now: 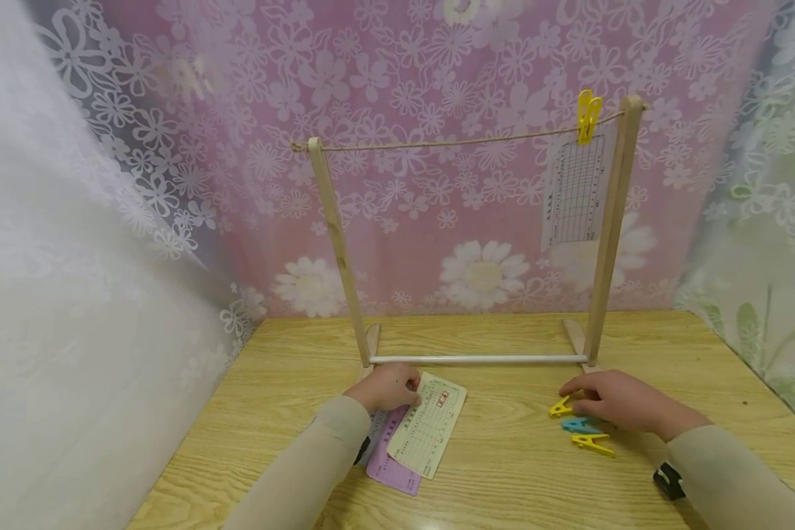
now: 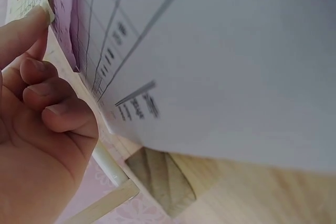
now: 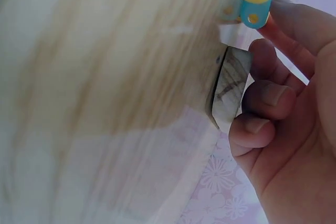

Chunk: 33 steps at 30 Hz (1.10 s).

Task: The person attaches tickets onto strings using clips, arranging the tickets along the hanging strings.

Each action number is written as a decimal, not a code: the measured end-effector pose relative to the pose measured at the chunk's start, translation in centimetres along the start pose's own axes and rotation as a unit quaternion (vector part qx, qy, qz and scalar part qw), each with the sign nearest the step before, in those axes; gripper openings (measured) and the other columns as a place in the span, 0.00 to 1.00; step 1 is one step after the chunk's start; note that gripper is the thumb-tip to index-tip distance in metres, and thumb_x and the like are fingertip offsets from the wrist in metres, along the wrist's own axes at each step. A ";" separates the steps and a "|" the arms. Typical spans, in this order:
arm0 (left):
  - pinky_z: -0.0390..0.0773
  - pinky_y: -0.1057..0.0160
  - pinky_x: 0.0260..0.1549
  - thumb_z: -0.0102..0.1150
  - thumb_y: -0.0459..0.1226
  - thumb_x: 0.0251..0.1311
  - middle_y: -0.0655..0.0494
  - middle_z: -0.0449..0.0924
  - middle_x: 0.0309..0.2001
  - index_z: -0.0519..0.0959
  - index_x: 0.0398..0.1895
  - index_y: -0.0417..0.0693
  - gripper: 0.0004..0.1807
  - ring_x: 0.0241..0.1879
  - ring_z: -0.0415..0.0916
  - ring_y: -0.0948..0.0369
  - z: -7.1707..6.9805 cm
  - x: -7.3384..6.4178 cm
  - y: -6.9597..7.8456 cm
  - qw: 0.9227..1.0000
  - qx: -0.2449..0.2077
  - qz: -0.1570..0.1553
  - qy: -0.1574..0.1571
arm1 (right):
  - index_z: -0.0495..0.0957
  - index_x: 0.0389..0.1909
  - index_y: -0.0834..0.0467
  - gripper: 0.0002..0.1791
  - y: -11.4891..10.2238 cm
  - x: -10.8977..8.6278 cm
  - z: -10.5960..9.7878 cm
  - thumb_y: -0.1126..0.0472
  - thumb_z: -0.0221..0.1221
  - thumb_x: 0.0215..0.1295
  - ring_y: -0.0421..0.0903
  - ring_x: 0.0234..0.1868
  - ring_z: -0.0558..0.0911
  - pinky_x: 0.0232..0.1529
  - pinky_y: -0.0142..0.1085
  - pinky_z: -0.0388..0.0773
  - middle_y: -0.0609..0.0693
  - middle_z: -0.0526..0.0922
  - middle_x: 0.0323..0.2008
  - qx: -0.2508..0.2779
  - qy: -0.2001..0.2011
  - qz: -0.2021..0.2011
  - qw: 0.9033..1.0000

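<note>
Nearest on the wood-grain tabletop [image 1: 490, 493], left of centre, a purple printed paper sheet [image 1: 386, 470] is lying partly under a pale yellow printed paper sheet [image 1: 430, 427] with a small red box; a white printed paper sheet [image 2: 236, 77] is showing at their left. Right side, running near to far: a yellow plastic clothespin [image 1: 592, 444], a teal plastic clothespin [image 1: 579, 425], a second yellow plastic clothespin [image 1: 559, 408]. Left hand [image 1: 387, 388] is pinching the pale yellow sheet's edge between thumb and finger. Right hand [image 1: 616, 400] is hovering its thumb and forefinger around the second yellow clothespin, other fingers curling; cannot tell if it's gripping. Beyond, a white rod [image 1: 477, 359] is joining two wooden posts [image 1: 338, 243]; a twine line [image 1: 437, 143] is stretching between their tops. Far right, a yellow plastic clip [image 1: 587, 125] is holding a white gridded sheet [image 1: 575, 193] on it. Farthest, a pink floral curtain [image 1: 404, 88] is hanging.
</note>
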<state>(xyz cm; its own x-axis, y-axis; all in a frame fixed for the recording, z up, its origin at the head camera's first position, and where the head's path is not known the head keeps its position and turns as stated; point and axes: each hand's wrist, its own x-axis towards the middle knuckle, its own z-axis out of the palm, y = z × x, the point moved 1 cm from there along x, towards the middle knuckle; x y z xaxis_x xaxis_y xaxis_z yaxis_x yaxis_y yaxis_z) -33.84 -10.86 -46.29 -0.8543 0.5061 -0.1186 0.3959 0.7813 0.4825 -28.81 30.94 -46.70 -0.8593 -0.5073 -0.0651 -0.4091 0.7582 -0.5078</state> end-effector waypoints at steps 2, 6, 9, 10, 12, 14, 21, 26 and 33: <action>0.63 0.65 0.21 0.69 0.39 0.63 0.61 0.62 0.19 0.68 0.22 0.53 0.18 0.18 0.61 0.65 0.0 0.0 0.0 1.000 -0.007 0.001 0.000 | 0.81 0.60 0.52 0.20 -0.1 0.0 0.0 0.49 0.61 0.72 0.35 0.22 0.64 0.25 0.35 0.61 0.39 0.73 0.24 -0.004 -0.003 0.002 1.000; 0.63 0.64 0.21 0.67 0.41 0.65 0.61 0.61 0.18 0.68 0.22 0.53 0.19 0.18 0.60 0.64 -0.1 -0.1 0.0 1.000 -0.011 -0.001 0.002 | 0.80 0.61 0.53 0.21 0.1 0.0 0.0 0.49 0.60 0.73 0.35 0.22 0.65 0.25 0.36 0.62 0.38 0.73 0.25 -0.012 -0.007 0.004 1.000; 0.63 0.65 0.21 0.66 0.42 0.67 0.61 0.61 0.18 0.68 0.21 0.54 0.19 0.18 0.60 0.65 -0.1 -0.1 0.1 1.000 -0.001 0.007 0.003 | 0.80 0.62 0.53 0.20 0.3 0.1 0.0 0.52 0.61 0.72 0.35 0.22 0.63 0.25 0.36 0.61 0.39 0.71 0.23 -0.018 -0.008 0.007 1.000; 0.63 0.65 0.21 0.65 0.42 0.67 0.61 0.61 0.18 0.68 0.21 0.54 0.19 0.17 0.60 0.65 -0.1 -0.2 0.2 1.000 0.002 0.011 0.004 | 0.80 0.62 0.53 0.20 0.3 0.1 0.0 0.54 0.62 0.72 0.35 0.22 0.64 0.25 0.36 0.61 0.40 0.71 0.24 -0.020 -0.008 0.009 1.000; 0.63 0.65 0.21 0.65 0.43 0.67 0.62 0.61 0.17 0.68 0.21 0.54 0.19 0.17 0.61 0.65 -0.2 -0.3 0.3 1.000 0.005 0.018 0.006 | 0.80 0.62 0.54 0.21 0.4 0.1 0.0 0.55 0.63 0.70 0.36 0.24 0.68 0.27 0.36 0.65 0.40 0.74 0.26 -0.027 -0.010 0.012 1.000; 0.63 0.65 0.21 0.65 0.42 0.67 0.62 0.61 0.17 0.68 0.21 0.54 0.19 0.17 0.60 0.65 -0.2 -0.4 0.4 1.000 0.002 0.021 0.007 | 0.80 0.62 0.54 0.22 0.3 0.2 -0.2 0.56 0.65 0.68 0.37 0.30 0.76 0.30 0.37 0.71 0.42 0.80 0.33 -0.034 -0.011 0.014 0.999; 0.63 0.64 0.20 0.64 0.40 0.67 0.61 0.59 0.18 0.68 0.22 0.53 0.18 0.18 0.59 0.64 -0.8 -1.0 0.5 0.998 -0.060 0.014 0.006 | 0.80 0.63 0.55 0.23 0.1 0.3 -0.3 0.57 0.66 0.67 0.52 0.53 0.83 0.47 0.48 0.80 0.49 0.84 0.54 -0.033 -0.023 0.014 0.999; 0.63 0.64 0.22 0.63 0.40 0.67 0.61 0.59 0.19 0.67 0.22 0.52 0.18 0.19 0.58 0.65 -2.0 -1.5 1.1 0.997 -0.055 0.040 0.022 | 0.81 0.60 0.53 0.21 0.0 0.2 -0.4 0.57 0.66 0.67 0.45 0.43 0.83 0.40 0.43 0.79 0.45 0.84 0.46 -0.036 -0.017 0.013 0.999; 0.63 0.64 0.23 0.62 0.42 0.69 0.61 0.59 0.20 0.68 0.24 0.52 0.17 0.19 0.58 0.64 -3.4 -2.5 1.9 0.996 -0.056 0.053 0.033 | 0.79 0.55 0.52 0.15 -0.1 0.1 0.0 0.60 0.63 0.69 0.36 0.22 0.67 0.25 0.35 0.65 0.41 0.72 0.26 -0.030 0.007 0.001 1.000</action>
<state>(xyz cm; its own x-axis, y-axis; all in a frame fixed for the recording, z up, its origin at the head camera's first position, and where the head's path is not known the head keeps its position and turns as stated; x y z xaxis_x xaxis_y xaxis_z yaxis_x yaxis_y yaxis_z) -32.05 -11.89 -42.06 -0.8312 0.5560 -0.0057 0.4488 0.6769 0.5835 -28.87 30.84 -46.64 -0.8646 -0.4996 -0.0535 -0.4243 0.7830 -0.4548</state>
